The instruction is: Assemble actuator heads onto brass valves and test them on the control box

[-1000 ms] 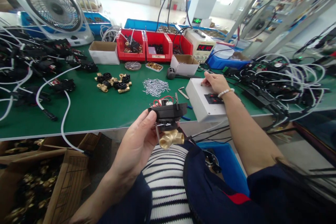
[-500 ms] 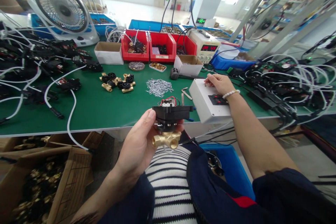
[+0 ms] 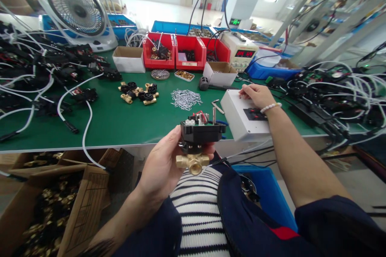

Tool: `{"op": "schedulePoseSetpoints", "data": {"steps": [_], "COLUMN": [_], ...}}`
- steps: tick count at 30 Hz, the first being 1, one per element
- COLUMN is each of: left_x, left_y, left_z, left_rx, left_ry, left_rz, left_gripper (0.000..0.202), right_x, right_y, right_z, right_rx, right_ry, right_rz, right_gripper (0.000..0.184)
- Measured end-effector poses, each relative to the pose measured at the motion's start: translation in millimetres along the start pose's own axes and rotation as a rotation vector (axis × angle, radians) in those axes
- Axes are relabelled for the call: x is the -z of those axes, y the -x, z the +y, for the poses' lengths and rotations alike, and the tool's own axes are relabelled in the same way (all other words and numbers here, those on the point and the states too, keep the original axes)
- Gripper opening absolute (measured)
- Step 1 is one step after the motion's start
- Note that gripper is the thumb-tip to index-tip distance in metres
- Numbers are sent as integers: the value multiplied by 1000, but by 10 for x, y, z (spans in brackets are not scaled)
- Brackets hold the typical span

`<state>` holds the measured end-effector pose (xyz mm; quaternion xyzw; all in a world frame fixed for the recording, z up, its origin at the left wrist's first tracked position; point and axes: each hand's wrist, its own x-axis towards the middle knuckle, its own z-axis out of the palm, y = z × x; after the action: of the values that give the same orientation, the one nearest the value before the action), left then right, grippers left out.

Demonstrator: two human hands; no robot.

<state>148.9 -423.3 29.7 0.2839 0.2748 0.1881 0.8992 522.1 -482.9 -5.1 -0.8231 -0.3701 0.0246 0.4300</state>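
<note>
My left hand (image 3: 164, 160) grips a motorized valve just above the table's front edge. Its brass three-port body (image 3: 194, 163) hangs below, one port facing me, and its black actuator housing (image 3: 202, 131) sits on top, uncovered, with red wires and a white connector showing. My left fingers wrap behind it, partly hidden. My right hand (image 3: 257, 95) rests on the white control box (image 3: 233, 108), fingertips pinched at what looks like a small switch near its far left corner. A black and red terminal (image 3: 255, 114) on the box lies under my right wrist.
Wire clips (image 3: 186, 99), brass valve bodies (image 3: 138, 93) and a hex key (image 3: 217, 106) lie on the green table (image 3: 114, 124). Red bins (image 3: 189, 54) and a power supply (image 3: 243, 52) stand behind. Cabled actuators crowd both sides; a fan (image 3: 78, 10) stands back left.
My left hand has turned the valve, so one brass port now faces me and more of the actuator's inside shows. My right hand stays on the box; the view has shifted slightly.
</note>
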Motion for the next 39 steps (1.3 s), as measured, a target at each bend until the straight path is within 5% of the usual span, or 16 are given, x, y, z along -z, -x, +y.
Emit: {"op": "schedulePoseSetpoints", "data": {"steps": [39], "left_x": [67], "left_y": [-62], "left_z": [-45], "left_rx": [-168], "left_ry": [-8], "left_rz": [-61], "left_gripper": [35], "right_x": [17], "right_y": [0], "right_z": [0], "right_rx": [-17], "right_ry": [12], "right_rz": [-36], "right_gripper": [33]}}
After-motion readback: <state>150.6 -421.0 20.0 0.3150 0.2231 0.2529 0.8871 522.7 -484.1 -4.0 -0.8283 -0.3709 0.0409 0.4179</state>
